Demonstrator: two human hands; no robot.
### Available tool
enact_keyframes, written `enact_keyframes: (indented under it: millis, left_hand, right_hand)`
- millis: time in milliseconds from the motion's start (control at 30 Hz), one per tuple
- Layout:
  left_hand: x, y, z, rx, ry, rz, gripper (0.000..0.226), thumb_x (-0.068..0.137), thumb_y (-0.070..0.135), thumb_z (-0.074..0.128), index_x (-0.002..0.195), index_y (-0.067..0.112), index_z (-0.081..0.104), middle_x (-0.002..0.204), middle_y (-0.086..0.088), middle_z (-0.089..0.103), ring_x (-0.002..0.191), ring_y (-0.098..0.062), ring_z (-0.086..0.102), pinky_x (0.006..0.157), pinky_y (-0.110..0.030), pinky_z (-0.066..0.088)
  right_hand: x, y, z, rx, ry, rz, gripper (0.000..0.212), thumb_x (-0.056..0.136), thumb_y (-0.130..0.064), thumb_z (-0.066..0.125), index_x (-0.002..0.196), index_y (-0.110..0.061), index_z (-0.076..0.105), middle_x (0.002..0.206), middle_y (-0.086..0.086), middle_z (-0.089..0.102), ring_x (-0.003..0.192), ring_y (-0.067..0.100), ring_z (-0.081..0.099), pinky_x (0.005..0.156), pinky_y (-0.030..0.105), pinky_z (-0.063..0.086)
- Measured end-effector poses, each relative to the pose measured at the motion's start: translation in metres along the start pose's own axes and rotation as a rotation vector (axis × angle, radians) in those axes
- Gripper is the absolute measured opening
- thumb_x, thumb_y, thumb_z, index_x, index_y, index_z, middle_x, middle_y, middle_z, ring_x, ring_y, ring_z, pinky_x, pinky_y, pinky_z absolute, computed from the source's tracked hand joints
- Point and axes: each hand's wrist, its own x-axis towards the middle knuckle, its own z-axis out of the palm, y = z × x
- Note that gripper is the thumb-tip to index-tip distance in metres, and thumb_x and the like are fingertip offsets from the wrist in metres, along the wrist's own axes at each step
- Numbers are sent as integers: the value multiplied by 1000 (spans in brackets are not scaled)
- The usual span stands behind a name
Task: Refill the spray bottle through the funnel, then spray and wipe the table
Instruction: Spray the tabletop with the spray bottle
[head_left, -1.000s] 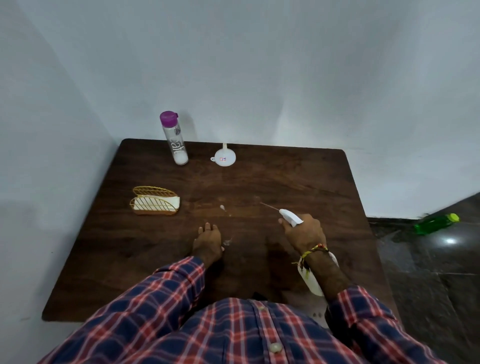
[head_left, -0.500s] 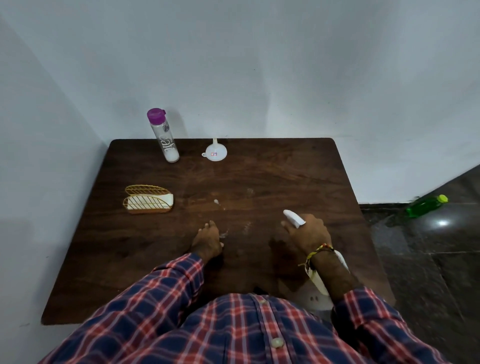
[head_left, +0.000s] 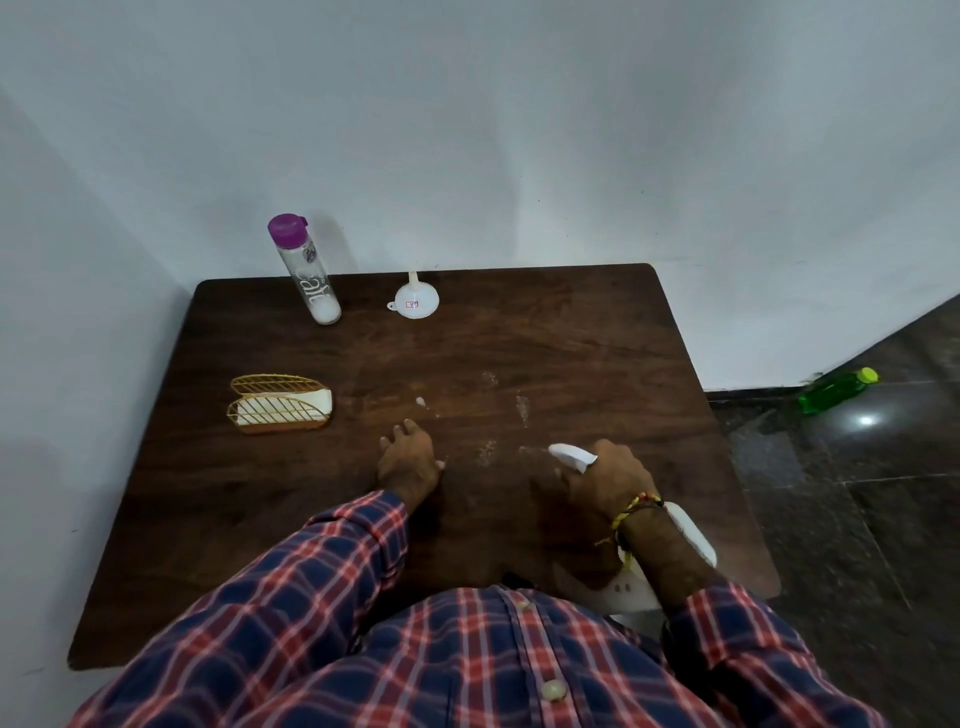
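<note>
My right hand (head_left: 605, 480) is shut on the white spray bottle (head_left: 571, 456), whose nozzle points forward and left over the dark wooden table (head_left: 545, 338); the bottle's body (head_left: 691, 535) shows behind my wrist. Wet droplet patches (head_left: 522, 408) lie on the wood ahead of the nozzle. My left hand (head_left: 410, 460) rests flat on the table, fingers apart, holding nothing. A white funnel (head_left: 415, 300) lies upside down at the far edge. A clear bottle with a purple cap (head_left: 306, 270) stands to its left.
A gold wire holder with white napkins (head_left: 280, 404) sits at the table's left. White walls close the back and left sides. A green bottle (head_left: 836, 389) lies on the dark tiled floor to the right. My plaid shirt fills the bottom of the view.
The spray jet seen a second ago is gone, and more droplet patches now lie on the wood. My right hand has shifted slightly right. My left hand stays put.
</note>
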Motion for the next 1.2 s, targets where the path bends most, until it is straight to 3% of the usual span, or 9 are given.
enact_keyframes:
  millis: [200, 267, 367, 467, 667, 867, 967, 1067, 1200]
  left_hand:
    - [16, -13, -13, 40, -10, -65, 87, 93, 34, 62, 153, 0, 10, 161, -21, 11, 147, -43, 13, 117, -48, 25]
    - [22, -16, -17, 106, -16, -35, 81, 91, 35, 65, 151, 2, 22, 159, -20, 20, 145, -38, 21, 118, -47, 25]
    - [30, -16, -33, 122, -47, -17, 66, 80, 37, 77, 133, 11, 48, 139, -15, 49, 128, -31, 47, 106, -44, 41]
    - [37, -12, -48, 103, -126, -28, 67, 70, 34, 84, 126, 14, 52, 128, -11, 55, 118, -29, 54, 97, -42, 49]
    - [50, -19, -41, 75, -122, -52, 60, 71, 36, 83, 120, 13, 56, 123, -10, 59, 114, -27, 58, 93, -37, 49]
    - [53, -18, -38, 71, -91, -28, 47, 74, 30, 80, 113, 12, 60, 116, -10, 62, 108, -28, 61, 91, -37, 51]
    - [57, -20, -36, 64, -84, -36, 46, 75, 29, 79, 112, 12, 59, 117, -10, 61, 109, -29, 60, 92, -38, 50]
    - [62, -22, -37, 49, -138, -60, 54, 76, 30, 79, 121, 11, 56, 127, -13, 57, 117, -29, 56, 101, -39, 46]
    - [68, -23, -37, 29, -221, -79, 72, 80, 31, 76, 140, 8, 44, 144, -16, 45, 131, -33, 45, 110, -42, 38]
  right_hand:
    - [17, -21, -9, 242, 178, -144, 33, 79, -45, 71, 80, -16, 56, 84, 5, 67, 88, 34, 65, 74, 39, 52]
    - [27, -31, -15, 361, 269, -208, 30, 80, -38, 75, 79, -13, 60, 74, 2, 66, 75, 28, 65, 69, 41, 53]
    - [43, -53, -27, 497, 302, -272, 24, 80, -31, 78, 88, -9, 69, 79, 4, 70, 76, 22, 67, 72, 38, 56]
    - [63, -82, -36, 593, 308, -318, 26, 82, -25, 78, 89, -2, 69, 79, 12, 70, 74, 26, 67, 72, 41, 56]
    - [119, -133, -50, 771, 277, -337, 26, 83, -24, 77, 90, -2, 67, 73, 22, 65, 45, 24, 58, 42, 19, 48]
    - [192, -183, -58, 892, 223, -341, 33, 80, -28, 79, 80, 0, 63, 67, 12, 56, 47, 31, 57, 43, 24, 45]
    - [225, -204, -61, 969, 198, -363, 36, 77, -29, 82, 82, 1, 64, 73, 9, 60, 56, 23, 58, 52, 29, 52]
    - [246, -207, -56, 849, 169, -429, 36, 74, -25, 84, 96, -2, 67, 91, 4, 67, 79, 13, 63, 74, 24, 52]
    - [256, -188, -34, 852, 215, -235, 40, 68, -19, 88, 96, -4, 63, 93, 9, 65, 83, 19, 59, 70, 22, 50]
